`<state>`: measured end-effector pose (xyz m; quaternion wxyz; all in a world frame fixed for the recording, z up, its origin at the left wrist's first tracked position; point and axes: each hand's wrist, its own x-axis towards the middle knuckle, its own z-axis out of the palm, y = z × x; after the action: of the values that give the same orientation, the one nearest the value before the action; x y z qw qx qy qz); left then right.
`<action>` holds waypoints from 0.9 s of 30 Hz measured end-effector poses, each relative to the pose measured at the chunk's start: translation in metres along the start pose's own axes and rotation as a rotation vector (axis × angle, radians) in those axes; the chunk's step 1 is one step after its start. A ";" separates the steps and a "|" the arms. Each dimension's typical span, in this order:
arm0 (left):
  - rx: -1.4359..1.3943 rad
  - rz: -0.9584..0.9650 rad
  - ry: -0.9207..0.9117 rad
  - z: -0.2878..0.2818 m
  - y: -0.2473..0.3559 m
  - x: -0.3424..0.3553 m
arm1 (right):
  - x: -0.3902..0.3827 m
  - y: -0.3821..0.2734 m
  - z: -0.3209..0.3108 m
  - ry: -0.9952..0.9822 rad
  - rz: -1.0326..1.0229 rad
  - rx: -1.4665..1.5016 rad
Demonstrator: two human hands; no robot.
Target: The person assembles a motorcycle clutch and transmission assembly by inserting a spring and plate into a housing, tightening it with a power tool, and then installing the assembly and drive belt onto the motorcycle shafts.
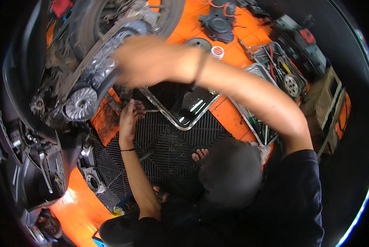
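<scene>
A scooter's belt-drive housing lies exposed at the upper left, with a finned pulley wheel at its near end and a black belt beside it. My right hand, smeared by motion, reaches across over the housing's far part; its fingers and anything in them cannot be made out. Lower down, near the pulley, my left hand has its fingers curled, and a thin metal rod sticks out from them to the right. Beneath my right forearm sits a metal tray with dark, shiny liquid.
A tyre stands behind the housing. To the right are a tool tray, a case of tools and a wooden box. A dark engine cover lies on the orange floor. A black slatted mat spreads before me.
</scene>
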<state>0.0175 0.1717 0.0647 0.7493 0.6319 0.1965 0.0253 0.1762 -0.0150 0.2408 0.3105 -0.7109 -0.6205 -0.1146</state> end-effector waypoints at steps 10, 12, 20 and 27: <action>0.359 -0.194 -0.185 0.018 -0.051 -0.026 | -0.170 0.309 0.088 -0.446 1.001 -0.434; 0.380 -0.211 -0.177 0.017 -0.063 -0.029 | -0.163 0.312 0.106 -0.514 1.052 -0.349; 0.427 -0.280 -0.181 0.037 -0.067 -0.021 | -0.183 0.350 0.128 -0.367 1.142 -0.439; 0.473 -0.220 -0.207 0.061 -0.051 -0.022 | -0.192 0.364 0.072 0.223 1.282 -0.499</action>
<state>0.0065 0.0980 0.0297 0.5952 0.7633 0.1870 -0.1674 0.4678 -0.1424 -0.0298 0.2062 -0.9711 0.0022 -0.1200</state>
